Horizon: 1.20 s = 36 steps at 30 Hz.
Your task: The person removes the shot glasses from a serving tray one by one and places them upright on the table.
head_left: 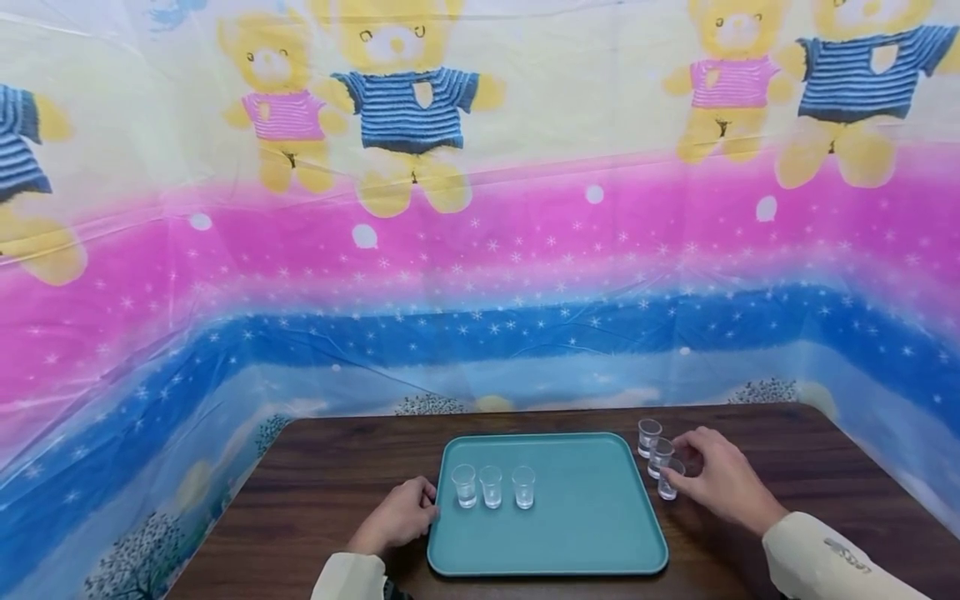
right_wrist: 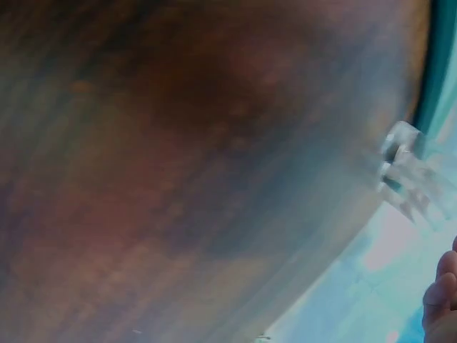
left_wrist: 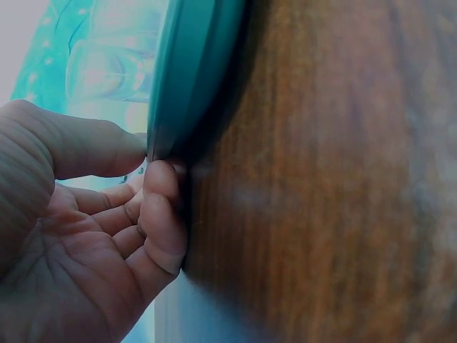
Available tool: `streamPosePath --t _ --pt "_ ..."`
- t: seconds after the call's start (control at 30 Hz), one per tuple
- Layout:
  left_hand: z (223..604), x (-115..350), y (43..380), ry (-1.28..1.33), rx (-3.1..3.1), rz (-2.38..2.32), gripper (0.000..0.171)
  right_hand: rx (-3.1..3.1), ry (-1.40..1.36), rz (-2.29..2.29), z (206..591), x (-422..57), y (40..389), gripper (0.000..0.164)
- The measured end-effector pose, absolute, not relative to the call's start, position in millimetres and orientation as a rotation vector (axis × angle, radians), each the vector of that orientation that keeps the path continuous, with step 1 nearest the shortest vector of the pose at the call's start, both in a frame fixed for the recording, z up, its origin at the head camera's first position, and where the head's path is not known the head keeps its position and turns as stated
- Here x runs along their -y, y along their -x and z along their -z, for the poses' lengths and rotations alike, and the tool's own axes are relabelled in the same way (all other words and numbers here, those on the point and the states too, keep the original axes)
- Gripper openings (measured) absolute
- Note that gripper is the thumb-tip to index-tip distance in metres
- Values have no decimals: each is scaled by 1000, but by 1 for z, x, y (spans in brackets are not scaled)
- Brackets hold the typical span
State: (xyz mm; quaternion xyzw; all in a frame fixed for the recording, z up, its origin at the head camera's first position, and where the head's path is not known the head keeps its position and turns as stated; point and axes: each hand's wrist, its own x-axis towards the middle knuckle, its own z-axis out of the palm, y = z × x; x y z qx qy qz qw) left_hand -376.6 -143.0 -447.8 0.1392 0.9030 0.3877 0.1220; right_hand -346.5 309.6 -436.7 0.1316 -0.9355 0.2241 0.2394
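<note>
My left hand (head_left: 401, 514) pinches the left rim of a teal tray (head_left: 585, 533); in the left wrist view, the thumb (left_wrist: 100, 146) lies over the edge and curled fingers sit beneath. Three clear shot glasses stand in a row on the tray's left half: a left one (head_left: 465, 487), a middle one (head_left: 491, 488) and a right one (head_left: 524, 488). Beyond the tray's right edge my right hand (head_left: 723, 479) holds the nearest of three more shot glasses (head_left: 667, 490) between thumb and index finger. Its fingers (right_wrist: 443, 293) barely enter the right wrist view.
Close behind the gripped glass stand a middle shot glass (head_left: 660, 460) and a far one (head_left: 648, 439), lined up along the tray's right edge. Everything stands on a dark wooden table (head_left: 337, 467). A printed bear curtain (head_left: 480, 333) hangs around its back and sides.
</note>
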Motion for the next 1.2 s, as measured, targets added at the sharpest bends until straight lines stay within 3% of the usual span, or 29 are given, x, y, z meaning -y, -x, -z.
streamPosePath --t 1.2 --pt "447 143 376 -475 -2661 -1103 10 2685 -875 -842 432 -169 367 38"
